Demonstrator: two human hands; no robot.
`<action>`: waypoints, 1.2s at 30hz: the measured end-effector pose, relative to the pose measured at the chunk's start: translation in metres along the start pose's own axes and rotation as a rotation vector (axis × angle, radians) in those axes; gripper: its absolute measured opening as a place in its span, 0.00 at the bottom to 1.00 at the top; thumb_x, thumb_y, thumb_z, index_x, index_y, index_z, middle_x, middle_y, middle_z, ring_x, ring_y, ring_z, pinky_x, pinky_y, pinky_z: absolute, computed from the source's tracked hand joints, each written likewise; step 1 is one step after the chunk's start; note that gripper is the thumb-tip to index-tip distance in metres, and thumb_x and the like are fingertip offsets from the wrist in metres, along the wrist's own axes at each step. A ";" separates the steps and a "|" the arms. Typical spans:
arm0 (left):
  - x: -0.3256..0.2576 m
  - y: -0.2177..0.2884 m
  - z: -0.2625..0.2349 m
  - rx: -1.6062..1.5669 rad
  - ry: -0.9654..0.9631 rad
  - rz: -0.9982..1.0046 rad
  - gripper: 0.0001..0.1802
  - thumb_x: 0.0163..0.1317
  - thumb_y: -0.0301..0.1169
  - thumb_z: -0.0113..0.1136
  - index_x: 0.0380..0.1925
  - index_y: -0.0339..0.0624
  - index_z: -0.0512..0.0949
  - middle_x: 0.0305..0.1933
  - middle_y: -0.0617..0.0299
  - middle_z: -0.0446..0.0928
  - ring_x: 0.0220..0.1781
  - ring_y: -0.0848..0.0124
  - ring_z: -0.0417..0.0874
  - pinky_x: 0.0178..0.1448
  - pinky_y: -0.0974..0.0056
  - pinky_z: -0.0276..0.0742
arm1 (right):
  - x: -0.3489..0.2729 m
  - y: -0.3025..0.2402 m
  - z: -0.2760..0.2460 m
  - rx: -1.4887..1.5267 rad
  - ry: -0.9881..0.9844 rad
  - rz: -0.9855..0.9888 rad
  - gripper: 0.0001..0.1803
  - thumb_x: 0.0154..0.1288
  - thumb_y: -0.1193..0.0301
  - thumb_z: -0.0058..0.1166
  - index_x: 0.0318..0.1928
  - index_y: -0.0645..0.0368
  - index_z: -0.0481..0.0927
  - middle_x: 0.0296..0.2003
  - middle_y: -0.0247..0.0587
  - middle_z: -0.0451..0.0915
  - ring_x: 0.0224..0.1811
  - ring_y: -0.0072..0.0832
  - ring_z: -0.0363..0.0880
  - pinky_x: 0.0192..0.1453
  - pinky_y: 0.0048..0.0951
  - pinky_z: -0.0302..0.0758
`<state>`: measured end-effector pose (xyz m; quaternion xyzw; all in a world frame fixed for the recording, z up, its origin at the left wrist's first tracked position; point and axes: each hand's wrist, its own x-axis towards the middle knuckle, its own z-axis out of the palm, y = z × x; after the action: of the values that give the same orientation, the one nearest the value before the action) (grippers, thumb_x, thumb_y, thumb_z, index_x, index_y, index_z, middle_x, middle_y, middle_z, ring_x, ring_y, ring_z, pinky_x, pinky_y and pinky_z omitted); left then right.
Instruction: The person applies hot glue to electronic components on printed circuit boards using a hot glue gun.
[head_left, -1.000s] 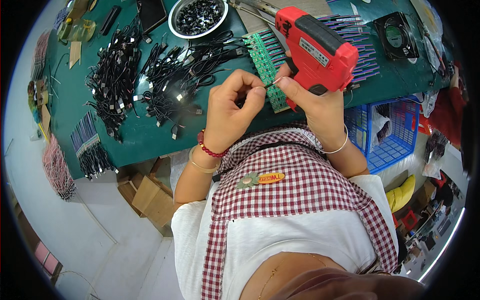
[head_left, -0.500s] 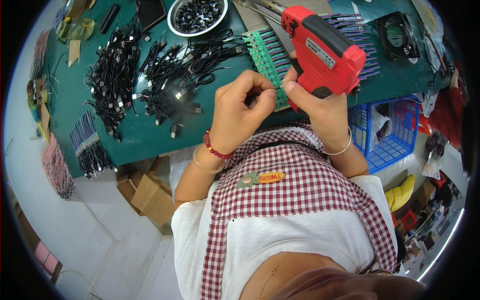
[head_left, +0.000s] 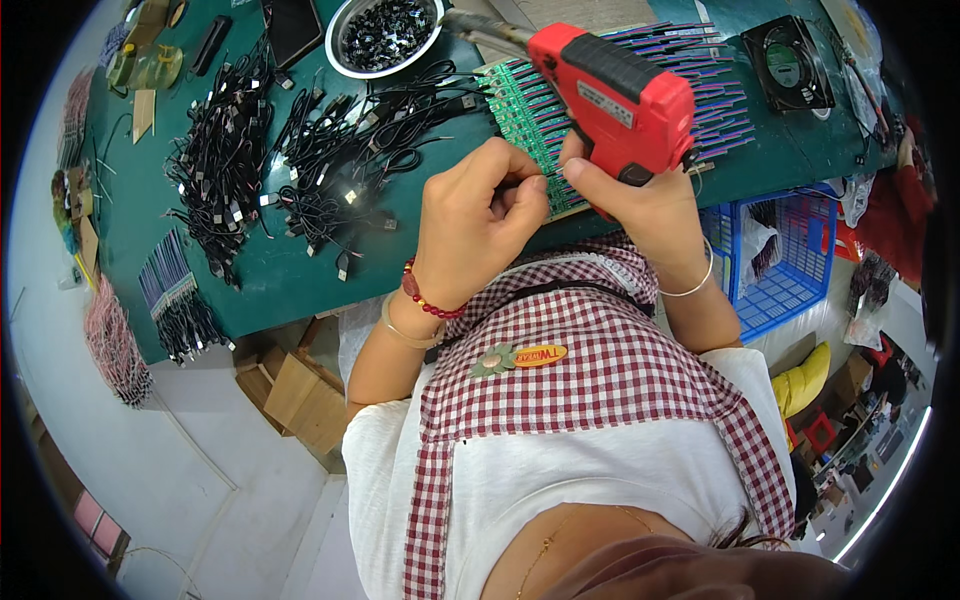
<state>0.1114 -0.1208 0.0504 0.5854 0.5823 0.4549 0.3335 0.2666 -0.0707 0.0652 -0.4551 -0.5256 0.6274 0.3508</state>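
Observation:
My right hand point(head_left: 655, 215) is wrapped round the handle of a red and black soldering gun point(head_left: 615, 105), whose metal nozzle points to the upper left. Just left of it, my left hand point(head_left: 485, 225) has thumb and forefinger pinched together; what they hold is hidden. Both hands are at the near end of a row of green circuit boards point(head_left: 515, 105). Thin multicoloured wires point(head_left: 715, 100) stretch right from the boards, partly covered by the gun.
Black USB cables lie in one heap point(head_left: 225, 150) and a looser pile point(head_left: 335, 150) on the green table point(head_left: 400, 240). Behind them stands a metal bowl point(head_left: 333, 50) of small black parts. A square fan point(head_left: 788, 65) is at the far right; a blue crate point(head_left: 785, 310) sits below the edge.
The soldering gun has moved left, its nozzle now near the bowl. My right thumb has drawn slightly away from my left fingertips, and the thin wire seen between them no longer shows.

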 end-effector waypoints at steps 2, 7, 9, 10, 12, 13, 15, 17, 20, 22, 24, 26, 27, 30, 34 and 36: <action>0.000 -0.001 0.004 -0.004 -0.006 -0.011 0.04 0.49 0.21 0.59 0.24 0.35 0.72 0.20 0.65 0.72 0.20 0.81 0.71 0.24 0.76 0.65 | -0.001 0.005 0.003 -0.034 0.025 -0.041 0.08 0.51 0.75 0.59 0.34 0.61 0.77 0.26 0.27 0.76 0.28 0.12 0.72 0.33 0.18 0.70; 0.001 -0.001 0.011 0.060 0.038 0.070 0.05 0.49 0.21 0.60 0.25 0.35 0.73 0.22 0.64 0.73 0.21 0.80 0.73 0.25 0.76 0.66 | 0.004 0.013 0.004 -0.129 0.112 -0.115 0.08 0.51 0.75 0.59 0.34 0.60 0.77 0.25 0.26 0.76 0.27 0.12 0.72 0.33 0.17 0.70; 0.003 0.001 0.013 0.041 0.043 0.048 0.04 0.49 0.20 0.60 0.25 0.35 0.74 0.22 0.64 0.73 0.21 0.79 0.72 0.25 0.75 0.66 | 0.006 0.018 0.002 0.048 0.096 -0.071 0.10 0.51 0.76 0.59 0.36 0.61 0.76 0.27 0.28 0.77 0.28 0.14 0.74 0.33 0.18 0.70; 0.003 0.000 0.014 0.027 0.050 0.022 0.04 0.49 0.20 0.59 0.25 0.34 0.74 0.23 0.63 0.73 0.21 0.79 0.72 0.25 0.75 0.66 | 0.006 0.017 0.005 0.049 0.095 -0.071 0.10 0.51 0.76 0.59 0.36 0.61 0.76 0.27 0.28 0.77 0.28 0.14 0.74 0.33 0.18 0.70; 0.009 -0.005 0.012 0.050 0.079 0.043 0.03 0.49 0.20 0.59 0.24 0.35 0.74 0.23 0.63 0.73 0.21 0.79 0.72 0.26 0.75 0.66 | 0.007 0.013 0.012 0.187 0.191 -0.133 0.12 0.53 0.76 0.58 0.39 0.63 0.75 0.29 0.31 0.77 0.29 0.16 0.75 0.33 0.18 0.71; 0.013 -0.009 0.009 0.071 0.109 0.064 0.03 0.49 0.20 0.59 0.24 0.35 0.74 0.24 0.63 0.73 0.22 0.79 0.71 0.26 0.74 0.66 | 0.007 0.014 0.009 0.187 0.187 -0.132 0.12 0.53 0.76 0.58 0.39 0.63 0.75 0.29 0.31 0.77 0.29 0.16 0.75 0.33 0.18 0.71; 0.023 -0.023 0.003 0.169 0.142 0.122 0.03 0.49 0.21 0.59 0.24 0.36 0.75 0.28 0.63 0.73 0.24 0.77 0.71 0.27 0.73 0.66 | 0.005 0.018 -0.004 0.088 0.207 -0.206 0.12 0.56 0.76 0.57 0.41 0.65 0.74 0.30 0.34 0.78 0.30 0.19 0.75 0.34 0.20 0.71; 0.032 -0.040 -0.002 0.278 0.140 0.182 0.04 0.48 0.22 0.60 0.26 0.38 0.76 0.34 0.62 0.74 0.26 0.74 0.73 0.28 0.72 0.68 | -0.003 0.018 -0.015 0.132 0.209 -0.151 0.12 0.57 0.75 0.57 0.41 0.65 0.74 0.30 0.35 0.77 0.29 0.19 0.75 0.33 0.20 0.71; 0.043 -0.054 -0.007 0.466 0.090 0.221 0.04 0.49 0.25 0.60 0.26 0.38 0.76 0.38 0.61 0.75 0.28 0.70 0.75 0.31 0.69 0.71 | -0.019 0.027 -0.034 0.187 0.217 -0.052 0.09 0.58 0.74 0.56 0.37 0.65 0.75 0.25 0.35 0.77 0.23 0.19 0.74 0.27 0.19 0.70; 0.052 -0.060 -0.010 0.492 0.073 0.260 0.05 0.50 0.27 0.60 0.26 0.39 0.76 0.40 0.61 0.75 0.30 0.67 0.76 0.33 0.67 0.73 | -0.029 0.041 -0.045 0.091 0.215 -0.016 0.07 0.58 0.73 0.57 0.33 0.63 0.75 0.21 0.33 0.75 0.19 0.17 0.71 0.23 0.18 0.67; 0.056 -0.062 -0.012 0.565 0.010 0.256 0.04 0.50 0.28 0.60 0.26 0.40 0.76 0.42 0.62 0.75 0.32 0.66 0.77 0.34 0.65 0.74 | -0.035 0.045 -0.046 0.101 0.207 0.030 0.07 0.58 0.72 0.58 0.31 0.63 0.75 0.20 0.32 0.74 0.18 0.17 0.71 0.22 0.18 0.67; 0.057 -0.061 -0.013 0.584 -0.014 0.238 0.04 0.50 0.28 0.60 0.26 0.40 0.76 0.42 0.62 0.75 0.32 0.66 0.77 0.34 0.65 0.74 | -0.041 0.052 -0.049 0.114 0.206 0.074 0.08 0.58 0.71 0.59 0.29 0.62 0.75 0.19 0.31 0.73 0.17 0.16 0.70 0.22 0.18 0.66; 0.058 -0.061 -0.013 0.603 -0.035 0.219 0.04 0.50 0.28 0.59 0.26 0.40 0.77 0.42 0.62 0.75 0.32 0.66 0.77 0.34 0.65 0.74 | -0.044 0.056 -0.051 0.055 0.176 0.084 0.11 0.59 0.72 0.55 0.39 0.66 0.72 0.19 0.33 0.72 0.17 0.17 0.68 0.22 0.19 0.66; 0.058 -0.061 -0.013 0.599 -0.028 0.236 0.04 0.50 0.28 0.59 0.25 0.40 0.77 0.43 0.62 0.75 0.31 0.67 0.76 0.34 0.65 0.74 | -0.050 0.062 -0.051 -0.002 0.151 0.085 0.16 0.61 0.73 0.52 0.47 0.70 0.70 0.19 0.34 0.70 0.17 0.17 0.67 0.23 0.20 0.66; 0.058 -0.060 -0.014 0.569 -0.047 0.194 0.04 0.50 0.28 0.59 0.25 0.39 0.77 0.43 0.62 0.75 0.31 0.67 0.76 0.34 0.65 0.74 | -0.053 0.068 -0.052 -0.038 0.156 0.059 0.14 0.61 0.73 0.52 0.45 0.69 0.70 0.19 0.34 0.70 0.17 0.18 0.67 0.23 0.20 0.66; 0.058 -0.060 -0.014 0.552 -0.053 0.191 0.04 0.50 0.28 0.60 0.25 0.39 0.77 0.43 0.62 0.75 0.31 0.68 0.76 0.34 0.65 0.73 | -0.054 0.070 -0.053 -0.075 0.152 0.050 0.13 0.61 0.73 0.52 0.43 0.68 0.70 0.19 0.34 0.70 0.17 0.18 0.67 0.23 0.20 0.66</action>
<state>0.0702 -0.0598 0.0091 0.7178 0.6174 0.2933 0.1327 0.3378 -0.1159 0.0054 -0.5272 -0.5091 0.5794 0.3566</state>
